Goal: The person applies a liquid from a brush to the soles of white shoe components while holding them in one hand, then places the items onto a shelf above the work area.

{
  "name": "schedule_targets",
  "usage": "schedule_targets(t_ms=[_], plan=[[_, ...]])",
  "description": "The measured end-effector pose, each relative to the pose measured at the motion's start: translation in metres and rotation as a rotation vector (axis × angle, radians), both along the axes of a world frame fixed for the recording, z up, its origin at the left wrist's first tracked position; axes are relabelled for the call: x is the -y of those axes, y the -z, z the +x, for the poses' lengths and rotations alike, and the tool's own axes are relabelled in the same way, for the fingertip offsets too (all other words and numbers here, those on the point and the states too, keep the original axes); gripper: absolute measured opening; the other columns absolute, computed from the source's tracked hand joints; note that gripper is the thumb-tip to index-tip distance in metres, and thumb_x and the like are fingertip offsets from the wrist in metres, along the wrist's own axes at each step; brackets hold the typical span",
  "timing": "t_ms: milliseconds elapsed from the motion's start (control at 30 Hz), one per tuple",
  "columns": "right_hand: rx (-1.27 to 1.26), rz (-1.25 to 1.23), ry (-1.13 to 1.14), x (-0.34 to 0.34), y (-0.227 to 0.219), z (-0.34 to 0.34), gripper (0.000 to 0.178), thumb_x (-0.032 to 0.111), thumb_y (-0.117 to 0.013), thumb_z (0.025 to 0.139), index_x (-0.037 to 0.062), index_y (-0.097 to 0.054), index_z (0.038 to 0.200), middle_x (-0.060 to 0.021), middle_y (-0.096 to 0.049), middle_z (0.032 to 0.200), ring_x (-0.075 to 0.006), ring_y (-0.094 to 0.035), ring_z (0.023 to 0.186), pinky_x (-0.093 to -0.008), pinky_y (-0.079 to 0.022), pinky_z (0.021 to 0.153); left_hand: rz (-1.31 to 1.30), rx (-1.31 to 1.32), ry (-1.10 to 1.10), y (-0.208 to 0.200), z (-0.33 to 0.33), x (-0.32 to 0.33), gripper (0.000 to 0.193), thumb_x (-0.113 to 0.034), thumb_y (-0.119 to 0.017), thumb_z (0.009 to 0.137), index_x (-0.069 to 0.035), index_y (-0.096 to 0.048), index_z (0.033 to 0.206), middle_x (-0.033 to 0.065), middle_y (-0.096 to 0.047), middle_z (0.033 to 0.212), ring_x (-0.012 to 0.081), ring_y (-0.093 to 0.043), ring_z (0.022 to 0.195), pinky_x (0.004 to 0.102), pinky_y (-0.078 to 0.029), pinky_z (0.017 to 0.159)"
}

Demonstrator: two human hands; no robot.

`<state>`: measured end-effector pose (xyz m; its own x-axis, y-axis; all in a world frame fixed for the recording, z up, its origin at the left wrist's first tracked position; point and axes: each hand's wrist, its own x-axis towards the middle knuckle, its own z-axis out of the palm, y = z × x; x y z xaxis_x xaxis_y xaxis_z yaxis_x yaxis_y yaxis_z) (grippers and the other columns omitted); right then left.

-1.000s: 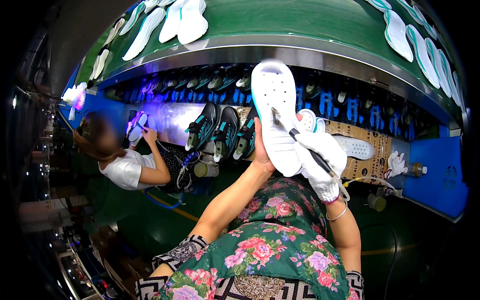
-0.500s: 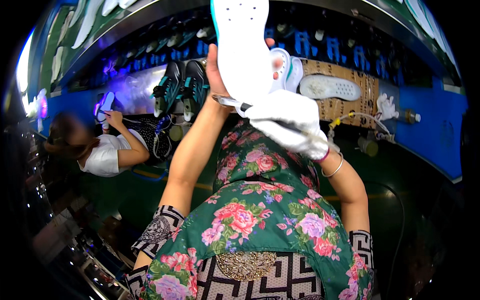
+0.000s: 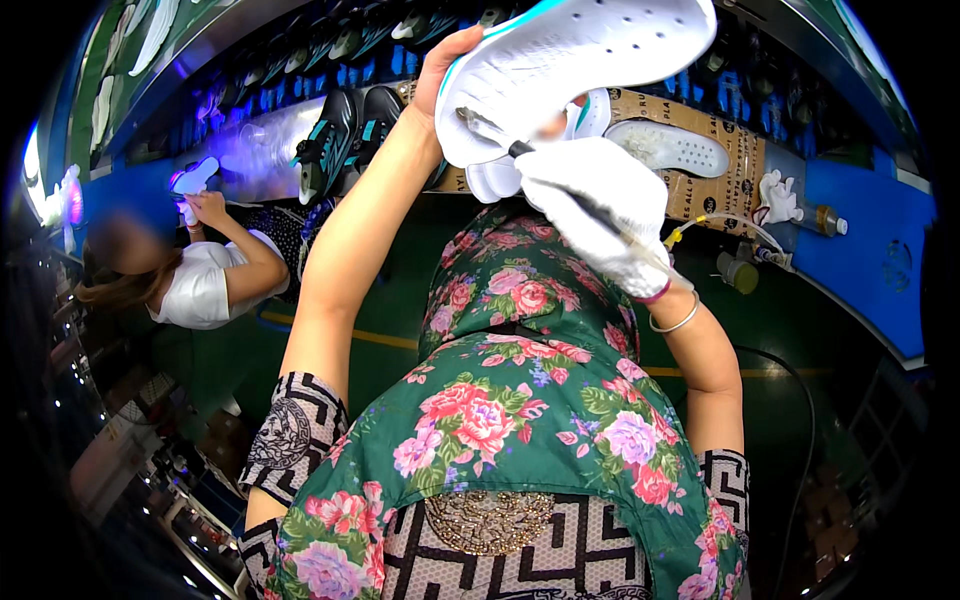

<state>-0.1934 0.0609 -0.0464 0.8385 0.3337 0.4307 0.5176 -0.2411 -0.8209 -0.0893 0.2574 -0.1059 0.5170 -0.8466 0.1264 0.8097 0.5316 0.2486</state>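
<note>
My left hand (image 3: 448,65) grips the edge of a white shoe sole (image 3: 590,55) with a teal rim, held up in front of me. The sole is tilted, its heel end toward me and its holed end off to the upper right. My right hand (image 3: 600,200), in a white glove, is closed round a slim brush (image 3: 519,149) with a dark handle. The brush's tip reaches into the heel end of the sole; the bristles are hard to make out. More white soles (image 3: 492,181) lie behind and below the held one, partly hidden.
Another whitish sole (image 3: 670,148) lies on brown cardboard (image 3: 742,165). Black and teal shoes (image 3: 372,130) stand left of it. A white glove (image 3: 777,197) and a bottle (image 3: 828,220) are at the right. A co-worker (image 3: 215,285) sits at the left, holding a sole.
The sole has turned, its holed end swinging up to the right. My left hand has risen along its edge. The brush tip has moved from the edge into the heel area.
</note>
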Motion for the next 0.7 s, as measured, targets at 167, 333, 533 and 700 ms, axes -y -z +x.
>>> schedule_targets(t_ms=[167, 333, 533, 700], plan=[[0.101, -0.028, -0.083, -0.007, -0.001, -0.017, 0.024, 0.005, -0.078, 0.072, 0.0096, -0.075, 0.095, -0.0101, -0.072, 0.089, -0.0245, -0.070, 0.078, -0.0328, -0.055, 0.069, 0.207, 0.041, -0.009, -0.016, 0.004, 0.006, 0.084, -0.060, -0.054, 0.081, -0.003, -0.041, 0.141, 0.0309, -0.045, 0.132, 0.0383, -0.053, 0.107, 0.0473, -0.045, 0.087], [-0.125, 0.107, 0.097, 0.002, -0.002, -0.004, 0.016, -0.002, -0.072, 0.081, -0.0023, -0.071, 0.097, -0.0066, -0.070, 0.087, -0.0122, -0.065, 0.077, -0.0248, -0.051, 0.068, 0.160, -0.044, -0.071, -0.008, 0.008, 0.003, 0.076, -0.053, -0.052, 0.086, 0.003, -0.044, 0.137, 0.0290, -0.052, 0.131, 0.0399, -0.058, 0.112, 0.0494, -0.048, 0.093], [-0.840, 0.665, 0.128, 0.018, 0.004, -0.003, 0.015, 0.002, -0.068, 0.084, -0.0037, -0.071, 0.098, -0.0041, -0.068, 0.079, -0.0071, -0.060, 0.066, -0.0189, -0.046, 0.058, 0.169, -0.221, -0.184, 0.001, -0.009, 0.019, 0.078, -0.060, -0.044, 0.090, -0.003, -0.038, 0.144, 0.0256, -0.053, 0.130, 0.0421, -0.059, 0.106, 0.0559, -0.047, 0.093], [-0.102, 0.081, 0.260, 0.048, 0.000, 0.039, 0.017, 0.001, -0.071, 0.083, 0.0002, -0.072, 0.100, -0.0079, -0.070, 0.091, -0.0134, -0.065, 0.078, -0.0252, -0.052, 0.069, 0.173, -0.254, -0.291, 0.002, -0.058, 0.036, 0.071, -0.057, -0.039, 0.096, -0.003, -0.039, 0.143, 0.0235, -0.056, 0.128, 0.0398, -0.063, 0.103, 0.0534, -0.051, 0.092]])
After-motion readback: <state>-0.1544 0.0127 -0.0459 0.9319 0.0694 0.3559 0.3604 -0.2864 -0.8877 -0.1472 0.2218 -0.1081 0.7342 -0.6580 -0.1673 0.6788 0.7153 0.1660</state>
